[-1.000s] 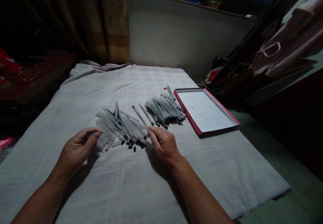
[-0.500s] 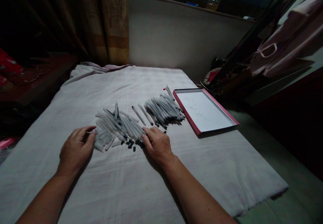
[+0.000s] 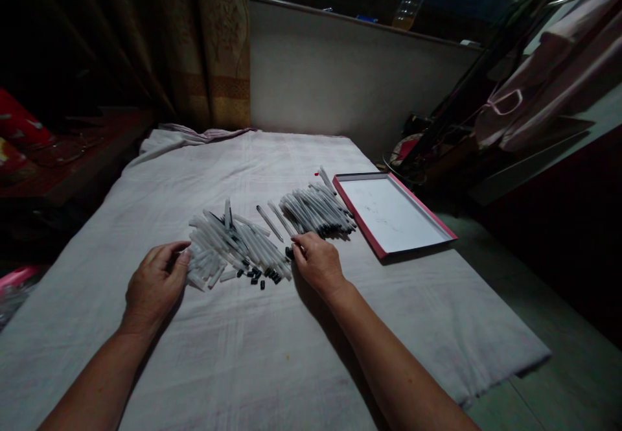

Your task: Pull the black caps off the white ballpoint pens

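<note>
Clear pen barrels, translucent caps and a few dark pieces form a loose pile (image 3: 238, 240) on the cloth. At the pile's left edge my left hand (image 3: 158, 279) curves, thumb and fingers apart, its fingertips against the translucent caps (image 3: 201, 264). Small black plugs (image 3: 255, 275) lie scattered along the near side. My right hand (image 3: 318, 262) is right of the pile, fingers curled together beside a black piece (image 3: 289, 252); what they pinch, if anything, is hidden. Behind it lies a neater heap of black-ended pens (image 3: 315, 209), with single pens (image 3: 270, 222) between the two heaps.
A shallow box lid (image 3: 393, 214) with a red rim and white inside lies right of the pens. A pale checked cloth (image 3: 218, 366) covers the surface. A small red piece (image 3: 316, 174) sits near the far pens. Pink clothing (image 3: 529, 87) hangs at the right.
My right hand has moved right, away from the loose pile towards the neater pen heap. My left hand stays by the caps. The view has shifted slightly.
</note>
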The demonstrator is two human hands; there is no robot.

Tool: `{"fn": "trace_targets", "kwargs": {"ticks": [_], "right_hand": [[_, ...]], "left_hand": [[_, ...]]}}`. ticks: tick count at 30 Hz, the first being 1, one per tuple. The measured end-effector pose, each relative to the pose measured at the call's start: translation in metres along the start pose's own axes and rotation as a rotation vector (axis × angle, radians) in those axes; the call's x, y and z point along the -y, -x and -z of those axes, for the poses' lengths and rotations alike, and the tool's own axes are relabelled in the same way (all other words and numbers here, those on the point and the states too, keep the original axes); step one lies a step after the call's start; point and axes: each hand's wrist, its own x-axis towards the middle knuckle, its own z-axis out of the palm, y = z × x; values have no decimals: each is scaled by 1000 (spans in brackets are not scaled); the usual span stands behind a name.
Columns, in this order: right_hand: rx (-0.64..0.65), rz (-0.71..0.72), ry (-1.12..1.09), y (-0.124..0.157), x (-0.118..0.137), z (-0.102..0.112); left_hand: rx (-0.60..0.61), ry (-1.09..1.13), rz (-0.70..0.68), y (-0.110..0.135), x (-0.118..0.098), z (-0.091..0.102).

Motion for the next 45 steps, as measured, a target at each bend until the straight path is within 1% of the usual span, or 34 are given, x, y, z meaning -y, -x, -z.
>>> {"fn": "trace_targets", "kwargs": {"ticks": [3,6,9,14,20,25,30,36,39,41,43,45], "right_hand": [[109,-34,104,-13,10,7],[198,-59,202,-26,22,7],[238,-82,253,-35,30,4],[235,-140,251,-38,29,4],[160,-168,221,-30,21,7],[211,-118,274,-42,28,7],[274,-119,312,-59,33,9],[272,-144,295,-64,31,9],[211,-147,192,-56,30,12],[180,-97,25,-42,28,14],[194,-12,-183,-25,28,14],[220,45,-346,-6,28,11]], "left_hand": [[5,11,-5,-1,2,-1],[-2,26,-30,-2,5,-2],[-4,29,-30,-2,6,-3],[4,23,-24,-1,5,-3],[7,31,-40,-1,5,-4],[2,39,-47,0,4,-3],[-3,27,-45,0,4,-3],[-18,20,-76,1,7,-5],[-67,-1,-145,2,5,-5],[-92,-5,-221,5,0,-5],[-102,17,-286,10,-8,-6],[-74,83,-320,16,-18,-7]]}}
